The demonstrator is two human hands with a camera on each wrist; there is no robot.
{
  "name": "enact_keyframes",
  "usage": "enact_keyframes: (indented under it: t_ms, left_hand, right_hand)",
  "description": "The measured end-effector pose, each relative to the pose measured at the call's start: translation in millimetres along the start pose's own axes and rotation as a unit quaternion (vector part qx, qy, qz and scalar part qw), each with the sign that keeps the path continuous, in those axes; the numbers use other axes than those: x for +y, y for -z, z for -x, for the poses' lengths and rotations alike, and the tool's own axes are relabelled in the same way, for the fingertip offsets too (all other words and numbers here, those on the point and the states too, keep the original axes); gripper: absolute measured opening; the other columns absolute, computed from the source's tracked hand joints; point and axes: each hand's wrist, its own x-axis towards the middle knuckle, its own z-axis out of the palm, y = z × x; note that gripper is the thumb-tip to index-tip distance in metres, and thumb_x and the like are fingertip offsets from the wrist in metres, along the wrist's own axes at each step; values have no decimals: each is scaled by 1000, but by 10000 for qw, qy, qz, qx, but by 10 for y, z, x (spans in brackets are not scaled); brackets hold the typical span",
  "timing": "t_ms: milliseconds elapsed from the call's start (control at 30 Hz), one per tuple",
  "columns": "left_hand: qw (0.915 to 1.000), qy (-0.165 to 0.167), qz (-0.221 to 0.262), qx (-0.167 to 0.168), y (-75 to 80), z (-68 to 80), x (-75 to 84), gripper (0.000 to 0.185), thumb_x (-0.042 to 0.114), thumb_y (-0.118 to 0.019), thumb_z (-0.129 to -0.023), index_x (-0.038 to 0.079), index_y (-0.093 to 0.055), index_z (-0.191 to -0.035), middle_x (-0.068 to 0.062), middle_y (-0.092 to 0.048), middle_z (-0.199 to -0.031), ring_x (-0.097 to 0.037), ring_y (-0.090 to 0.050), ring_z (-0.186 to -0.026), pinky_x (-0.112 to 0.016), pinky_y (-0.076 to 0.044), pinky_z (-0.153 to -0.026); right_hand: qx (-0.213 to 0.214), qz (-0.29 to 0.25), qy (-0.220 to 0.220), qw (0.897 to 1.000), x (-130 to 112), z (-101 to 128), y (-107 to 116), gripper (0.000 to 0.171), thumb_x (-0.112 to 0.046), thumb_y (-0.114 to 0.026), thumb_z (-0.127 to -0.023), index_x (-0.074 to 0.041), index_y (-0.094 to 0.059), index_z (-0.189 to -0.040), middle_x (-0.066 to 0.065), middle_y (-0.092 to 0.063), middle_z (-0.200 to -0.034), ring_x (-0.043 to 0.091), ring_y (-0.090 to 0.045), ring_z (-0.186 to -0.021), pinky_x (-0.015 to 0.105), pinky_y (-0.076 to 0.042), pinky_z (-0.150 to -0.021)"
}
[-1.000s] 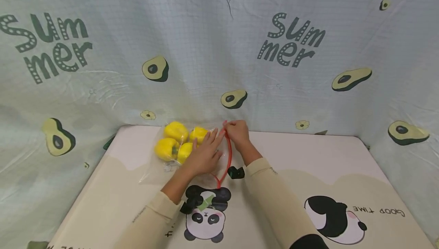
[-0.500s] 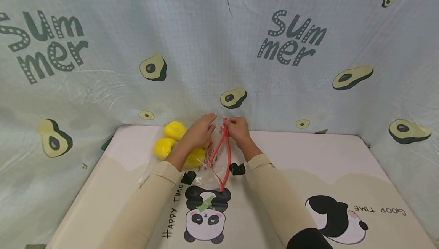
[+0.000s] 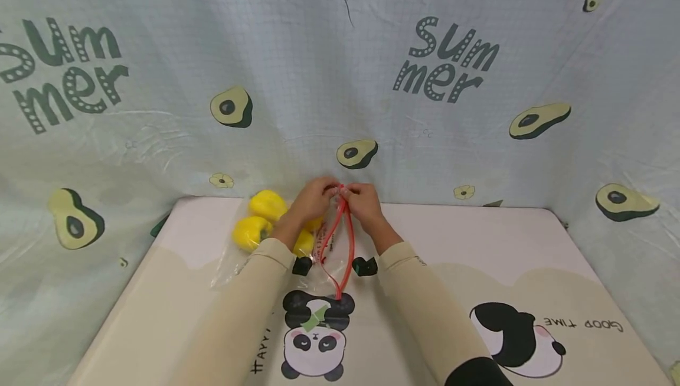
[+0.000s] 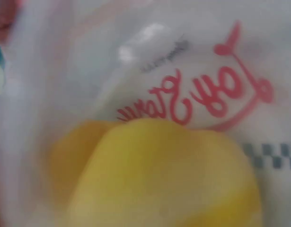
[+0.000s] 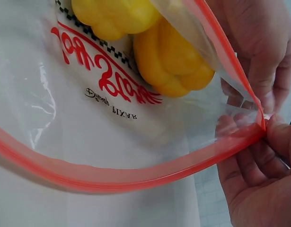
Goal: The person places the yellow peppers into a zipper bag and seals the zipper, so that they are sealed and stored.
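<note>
A clear zip bag (image 5: 121, 142) with a red zip strip and red print lies on its side, its mouth open toward the right. Several yellow bell peppers (image 3: 268, 204) are inside it; one bell pepper (image 4: 169, 175) fills the lower left wrist view, blurred. At the far end of the mouth, my right hand (image 3: 363, 203) pinches the corner of the zip between thumb and fingers. My left hand (image 3: 312, 202) meets it there, also pinching the corner. In the right wrist view the left hand (image 5: 263, 47) is above and the right hand (image 5: 251, 184) below.
The table (image 3: 457, 244) has a pale cover printed with a panda (image 3: 314, 350) and a dog (image 3: 523, 339). Behind it hangs a curtain (image 3: 292, 49) with avocado prints, close to the hands at the table's back edge.
My left hand has gone from lying flat over the peppers to the far corner of the bag's mouth, where it now pinches. The right hand has kept its hold; the red mouth has spread wider.
</note>
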Motion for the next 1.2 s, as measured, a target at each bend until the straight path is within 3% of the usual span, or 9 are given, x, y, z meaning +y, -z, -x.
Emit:
enact_keyframes:
  t_ms: [167, 433, 767, 933, 1200]
  left_hand:
    - [9981, 142, 592, 103, 17, 7, -22, 21, 14, -55, -108, 1, -69, -115, -17, -70, -117, -32, -62, -106, -45, -54, -105]
    - [9950, 596, 781, 167, 45, 2, -3, 20, 15, -55, -108, 1, -69, -107, -16, -70, -109, -28, -58, -95, -34, -52, -89]
    - [9930, 672, 956, 157, 77, -16, -2, 22, 14, -53, -108, -1, -69, -103, -14, -63, -95, -22, -52, -83, -24, -43, -72]
    - [9914, 726, 1078, 164, 79, -24, -23, 22, 14, -53, -109, -1, -68, -102, -12, -62, -93, -21, -50, -81, -24, -43, -71]
    - [9925, 750, 962, 92, 81, -44, -17, 22, 16, -54, -108, 0, -69, -101, -18, -63, -96, -22, -51, -82, -25, -42, -73]
  right_hand:
    - [-69, 106, -56, 9999, 15, 14, -25, 23, -15, -63, -103, 3, -77, -108, 12, -73, -94, 13, -60, -76, 19, -48, -64]
    - [-34, 341, -96, 9994, 16, 17, -52, 25, -18, -63, -103, 1, -79, -109, 14, -74, -99, 17, -61, -81, 19, -50, -66]
    - [14, 244, -254, 9994, -8, 43, -62, 26, -20, -65, -103, -1, -79, -113, 9, -71, -95, 15, -56, -79, 19, -47, -64]
    - [-10, 39, -351, 9994, -10, 36, -79, 26, -19, -65, -103, -1, -79, -113, 5, -65, -84, 13, -53, -71, 19, -47, -61]
    - [356, -880, -659, 9933, -5, -8, -102, 18, -12, -73, -97, 2, -79, -105, 5, -71, -90, 11, -62, -71, 19, -57, -66]
